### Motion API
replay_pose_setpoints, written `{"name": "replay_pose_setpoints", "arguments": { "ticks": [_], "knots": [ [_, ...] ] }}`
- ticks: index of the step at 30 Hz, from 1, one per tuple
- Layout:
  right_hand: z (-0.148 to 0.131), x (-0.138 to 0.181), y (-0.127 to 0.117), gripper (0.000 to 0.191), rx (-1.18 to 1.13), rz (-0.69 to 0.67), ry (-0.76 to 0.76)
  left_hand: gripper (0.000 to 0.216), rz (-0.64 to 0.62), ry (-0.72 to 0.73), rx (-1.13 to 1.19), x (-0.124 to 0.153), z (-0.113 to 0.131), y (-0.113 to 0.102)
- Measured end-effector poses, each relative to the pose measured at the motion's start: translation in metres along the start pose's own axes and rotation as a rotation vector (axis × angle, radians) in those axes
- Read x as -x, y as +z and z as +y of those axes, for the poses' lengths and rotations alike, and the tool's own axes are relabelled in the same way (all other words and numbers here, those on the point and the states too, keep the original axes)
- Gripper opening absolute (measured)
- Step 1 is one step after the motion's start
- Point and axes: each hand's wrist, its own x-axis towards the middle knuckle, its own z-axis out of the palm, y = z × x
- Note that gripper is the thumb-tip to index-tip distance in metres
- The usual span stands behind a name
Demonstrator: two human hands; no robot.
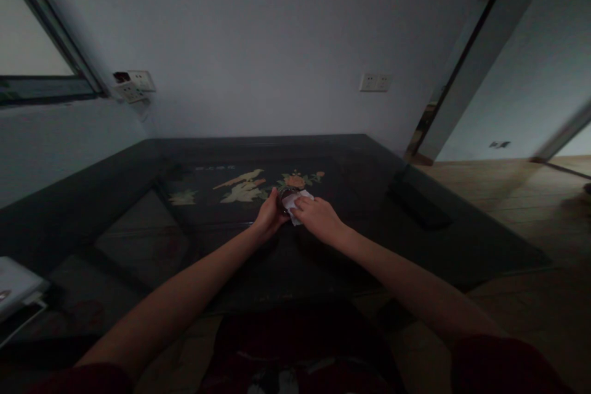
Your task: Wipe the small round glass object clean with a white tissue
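My left hand [268, 214] is closed around the side of a small round glassy object with a shiny rim [281, 194]; whether it is a cup, a jar or a bowl I cannot tell. Between the fingers of my right hand [319, 215] is a white tissue [290, 202], pressed against the opening of the round object and partly covering it. Both hands are close together over the middle of a dark glossy table [341, 166], near its inlaid picture of birds and flowers [242, 188]. The fingers of the right hand partly hide the tissue.
A dark oblong shape [418, 206] shows at the table's right side. A white box-like item [21, 286] with a cord is at the lower left. Wall sockets [375, 82] and a plugged-in socket block [129, 92] are on the wall behind. Wooden floor [484, 191] lies to the right.
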Motion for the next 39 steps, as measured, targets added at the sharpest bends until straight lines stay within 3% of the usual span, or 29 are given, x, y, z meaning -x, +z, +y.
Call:
{"name": "replay_pose_setpoints", "arguments": {
  "ticks": [5,10,13,17,22,25,28,34,39],
  "knots": [
    [-0.005,0.001,0.013,0.036,-0.294,0.036,0.058,0.043,-0.018,0.043,-0.038,-0.003,-0.003,0.000],
    [-0.013,-0.004,0.036,0.054,-0.765,0.177,0.131,0.036,0.103,0.106,-0.077,-0.003,-0.004,0.000],
    [-0.015,-0.007,0.045,0.057,-0.905,0.215,0.145,0.038,0.106,0.116,-0.094,-0.003,-0.004,0.001],
    [-0.011,-0.005,0.036,0.056,-0.760,0.145,0.104,0.037,0.121,0.094,-0.104,-0.005,-0.004,-0.001],
    [-0.007,0.002,0.010,0.040,-0.320,-0.016,0.067,0.041,-0.020,0.041,-0.049,-0.005,-0.004,-0.004],
    [-0.008,0.004,0.004,0.030,-0.065,-0.030,0.034,0.041,-0.017,0.028,-0.034,-0.004,-0.003,-0.005],
    [-0.009,0.004,0.004,0.030,0.039,-0.023,0.034,0.038,-0.010,0.033,-0.013,-0.001,-0.002,-0.004],
    [-0.007,0.005,0.012,0.031,-0.249,-0.003,0.070,0.044,-0.057,0.027,-0.026,-0.001,-0.003,-0.001],
    [-0.011,-0.001,0.032,0.050,-0.684,0.126,0.095,0.038,0.032,0.060,-0.062,-0.006,-0.005,-0.003]
  ]
}}
